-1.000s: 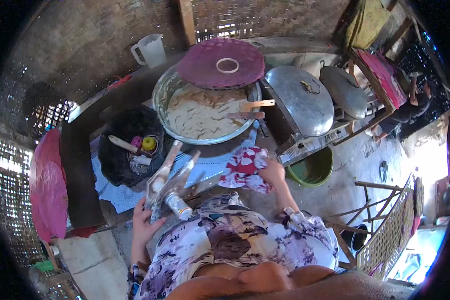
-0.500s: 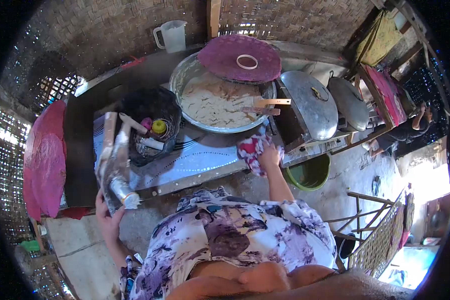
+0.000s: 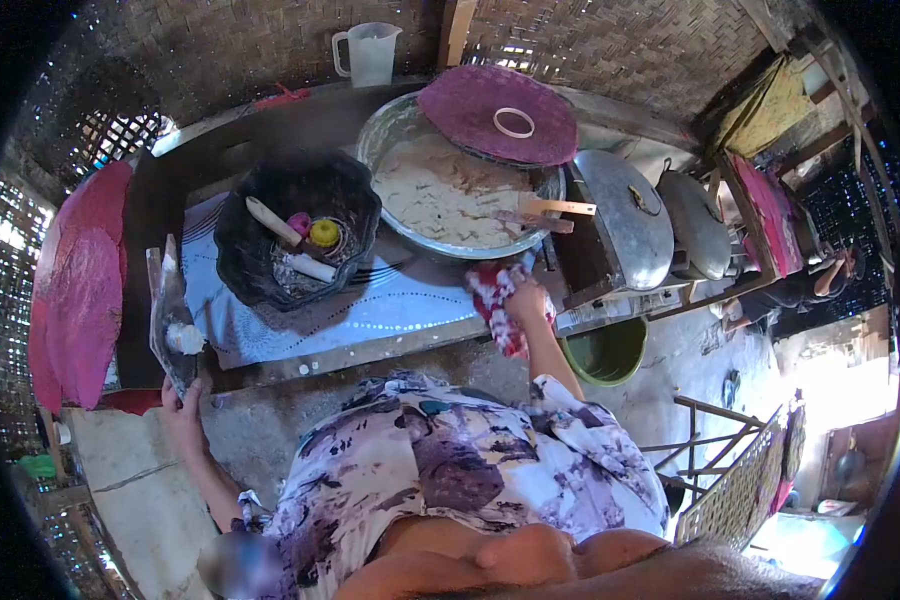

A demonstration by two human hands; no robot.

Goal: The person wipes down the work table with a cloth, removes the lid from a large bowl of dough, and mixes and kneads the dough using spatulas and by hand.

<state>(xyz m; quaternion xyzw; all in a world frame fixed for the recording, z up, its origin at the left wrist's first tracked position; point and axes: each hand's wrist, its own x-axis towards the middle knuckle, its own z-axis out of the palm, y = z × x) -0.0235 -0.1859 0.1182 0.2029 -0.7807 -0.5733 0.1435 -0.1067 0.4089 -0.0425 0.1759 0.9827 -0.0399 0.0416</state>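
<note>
My left hand (image 3: 184,402) grips the near end of a long, dark, two-armed wooden tool (image 3: 166,318) at the table's left front corner. A metal tube showed on this tool earlier; now a white lump (image 3: 185,339) faces me on it. My right hand (image 3: 525,300) is closed around a bunched red-and-white cloth (image 3: 495,300) at the table's front edge. Just beyond the cloth stands a big metal basin (image 3: 382,217) of pale, doughy mixture (image 3: 440,195). A wooden-handled utensil (image 3: 558,207) and a flat brown piece (image 3: 533,220) lie across its right side.
Between my hands, a black scalloped bowl (image 3: 240,265) holds a stick, a white roll and small coloured items. A purple disc (image 3: 470,110) with a ring partly covers the basin. Lidded pots (image 3: 625,215) stand right, above a green tub (image 3: 610,355). Another person (image 3: 805,285) is far right.
My left hand has moved left with the wooden tool, which has turned away from the black bowl. My right hand keeps the cloth at the table edge. The view has shifted slightly.
</note>
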